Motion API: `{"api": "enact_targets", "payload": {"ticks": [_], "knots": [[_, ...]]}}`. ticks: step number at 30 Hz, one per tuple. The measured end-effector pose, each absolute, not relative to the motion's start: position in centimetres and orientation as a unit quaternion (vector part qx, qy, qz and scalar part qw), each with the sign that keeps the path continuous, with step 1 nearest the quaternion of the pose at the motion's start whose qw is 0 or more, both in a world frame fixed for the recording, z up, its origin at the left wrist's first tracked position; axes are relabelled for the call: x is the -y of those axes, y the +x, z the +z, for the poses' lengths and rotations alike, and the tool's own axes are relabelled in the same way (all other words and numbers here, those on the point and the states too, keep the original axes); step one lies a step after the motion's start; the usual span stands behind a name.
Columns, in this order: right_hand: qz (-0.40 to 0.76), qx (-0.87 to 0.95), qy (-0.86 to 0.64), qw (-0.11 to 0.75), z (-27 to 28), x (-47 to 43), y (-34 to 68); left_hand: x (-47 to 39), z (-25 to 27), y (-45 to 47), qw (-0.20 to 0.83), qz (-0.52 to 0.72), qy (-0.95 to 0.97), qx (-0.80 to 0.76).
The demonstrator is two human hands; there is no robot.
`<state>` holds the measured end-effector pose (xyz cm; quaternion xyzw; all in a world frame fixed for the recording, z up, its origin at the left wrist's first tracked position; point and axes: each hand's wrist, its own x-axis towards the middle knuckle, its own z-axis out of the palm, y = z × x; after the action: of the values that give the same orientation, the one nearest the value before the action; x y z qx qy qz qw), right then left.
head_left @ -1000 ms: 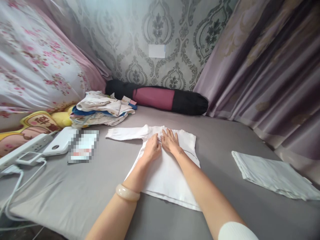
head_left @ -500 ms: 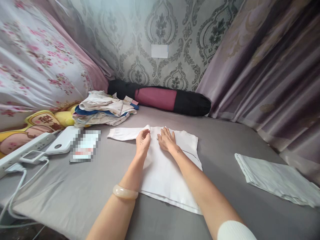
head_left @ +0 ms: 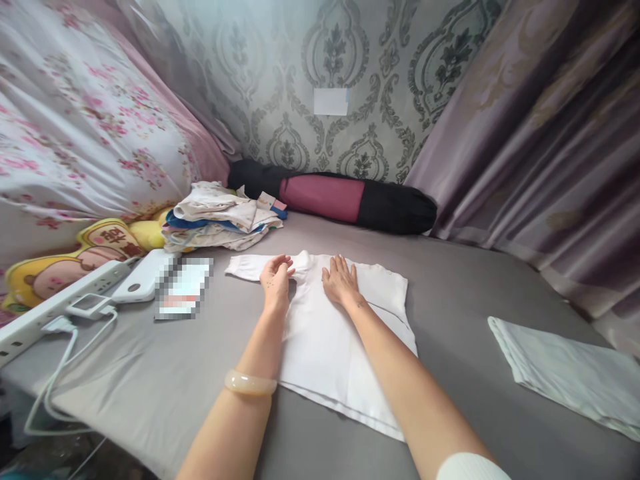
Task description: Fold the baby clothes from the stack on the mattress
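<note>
A white long-sleeved shirt point(head_left: 345, 360) lies on the grey sheet in front of me, with one sleeve point(head_left: 241, 265) stretched out to the left. Its right edge shows a layer folded over. My right hand point(head_left: 341, 281) rests flat on the upper part of the shirt, fingers spread. Over the sleeve, near the shoulder, is my left hand point(head_left: 276, 279), loosely bent with thumb and fingers apart. It grips no cloth that I can see, and whether it touches the sleeve is unclear.
Folded clothes point(head_left: 217, 217) are stacked at back left, near a yellow cushion point(head_left: 55, 270). A power strip point(head_left: 83, 290), a white power bank point(head_left: 143, 283) and a blurred phone point(head_left: 183, 287) lie left. A pale folded garment point(head_left: 565, 370) lies right; a black and maroon roll point(head_left: 325, 199) lines the wall.
My left hand has moved left, off the shirt's shoulder edge and along the sleeve. My right hand stays on the shirt. The whole view has shifted slightly.
</note>
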<state>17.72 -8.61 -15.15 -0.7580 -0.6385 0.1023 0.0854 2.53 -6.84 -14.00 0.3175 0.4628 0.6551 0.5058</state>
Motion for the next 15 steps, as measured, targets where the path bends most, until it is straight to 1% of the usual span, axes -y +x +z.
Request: {"api": "enact_targets", "payload": {"ticks": [4, 7, 11, 15], "knots": [[0.096, 0.637, -0.761, 0.081, -15.3, 8.4, 17.7, 6.3, -14.2, 1.4, 0.457, 0.658, 0.328, -0.501], [0.086, 0.639, -0.761, 0.081, -15.5, 8.3, 17.7, 5.9, -14.3, 0.2, 0.373, 0.641, 0.366, -0.562], [0.079, 0.642, -0.759, 0.073, -15.5, 8.3, 17.8, 5.8, -13.6, -1.1, 0.228, 0.543, 0.39, -0.708], [0.074, 0.643, -0.76, 0.069, -15.5, 8.3, 17.8, 6.1, -13.2, -1.8, 0.137, 0.437, 0.382, -0.803]]}}
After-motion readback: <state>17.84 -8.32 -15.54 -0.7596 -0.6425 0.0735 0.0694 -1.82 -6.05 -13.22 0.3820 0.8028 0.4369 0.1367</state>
